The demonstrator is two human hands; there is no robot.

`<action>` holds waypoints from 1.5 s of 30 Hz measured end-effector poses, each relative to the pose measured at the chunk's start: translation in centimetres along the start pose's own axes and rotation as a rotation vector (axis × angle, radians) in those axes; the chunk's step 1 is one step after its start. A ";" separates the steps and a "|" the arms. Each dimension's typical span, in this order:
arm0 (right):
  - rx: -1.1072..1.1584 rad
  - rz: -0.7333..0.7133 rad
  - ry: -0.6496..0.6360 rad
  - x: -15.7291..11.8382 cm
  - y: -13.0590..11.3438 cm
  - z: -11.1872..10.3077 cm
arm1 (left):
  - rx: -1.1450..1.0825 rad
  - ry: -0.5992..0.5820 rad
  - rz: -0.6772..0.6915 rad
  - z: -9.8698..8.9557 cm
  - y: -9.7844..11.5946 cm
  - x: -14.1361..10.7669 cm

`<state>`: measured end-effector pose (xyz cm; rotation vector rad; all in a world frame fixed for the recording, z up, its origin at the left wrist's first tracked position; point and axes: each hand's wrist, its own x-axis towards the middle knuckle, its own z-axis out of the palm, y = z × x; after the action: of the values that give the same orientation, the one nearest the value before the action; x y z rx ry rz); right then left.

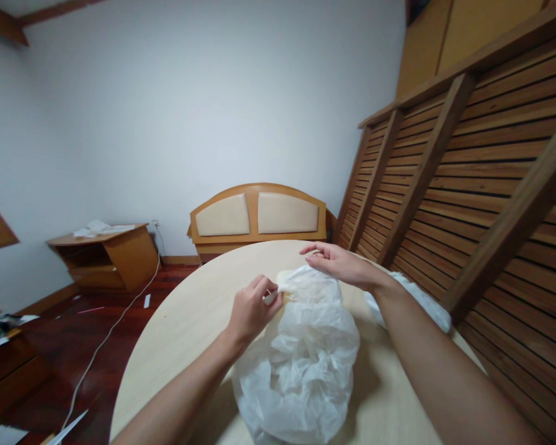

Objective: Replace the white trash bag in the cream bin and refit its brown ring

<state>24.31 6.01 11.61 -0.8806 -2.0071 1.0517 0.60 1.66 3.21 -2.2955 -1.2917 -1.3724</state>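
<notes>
A thin white plastic bag (301, 371), crumpled and see-through in parts, lies on the round pale wooden table (176, 346) in front of me. My left hand (254, 306) pinches the left edge of the bag near its far end. Curved over the far right part of the bag is my right hand (336, 264), its thumb against the plastic; the contact beneath its fingers is partly hidden. Something pale yellow shows beside my left fingertips, too covered to name.
Another white crumpled bundle (421, 303) lies at the table's right edge, partly behind my right forearm. A slatted wooden panel (505, 167) leans along the right. Beyond the table stands a padded headboard (259, 213). A low cabinet (106, 259) and a white cable (115, 330) are at left.
</notes>
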 end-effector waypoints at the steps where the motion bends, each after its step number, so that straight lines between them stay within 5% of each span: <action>1: 0.006 0.031 -0.016 -0.1 0.0 -0.1 | -0.007 0.000 -0.006 0.0 -0.1 0.0; 11: 0.185 0.199 0.080 1.2 2.9 -0.2 | -0.077 0.011 -0.078 -0.3 -0.8 0.3; 16: 0.336 0.293 -0.017 1.1 3.5 -0.1 | -0.150 0.049 -0.252 -0.7 -1.9 0.9; 21: 0.441 0.229 -0.115 0.6 3.6 -0.8 | -0.230 0.118 -0.384 -1.1 -3.3 1.4; 29: 0.352 0.127 0.258 1.7 4.9 -0.5 | -0.308 0.121 -0.473 -1.2 -3.4 1.4; 35: 0.014 0.002 0.321 2.4 4.5 0.1 | -0.305 0.156 -0.488 -1.6 -3.1 1.6; 38: -0.031 -0.093 0.228 1.8 2.8 0.1 | -0.306 0.179 -0.493 -1.9 -2.9 1.8; 42: -0.110 -0.171 -0.078 0.2 0.5 0.5 | -0.316 0.175 -0.489 -2.1 -2.6 1.9; 45: -0.267 -0.197 -0.099 -0.4 -0.3 1.2 | -0.318 0.163 -0.494 -2.2 -2.1 2.0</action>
<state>23.51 5.08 11.20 -0.7564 -2.3015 0.7412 -1.97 2.97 5.41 -2.0573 -1.7719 -2.0037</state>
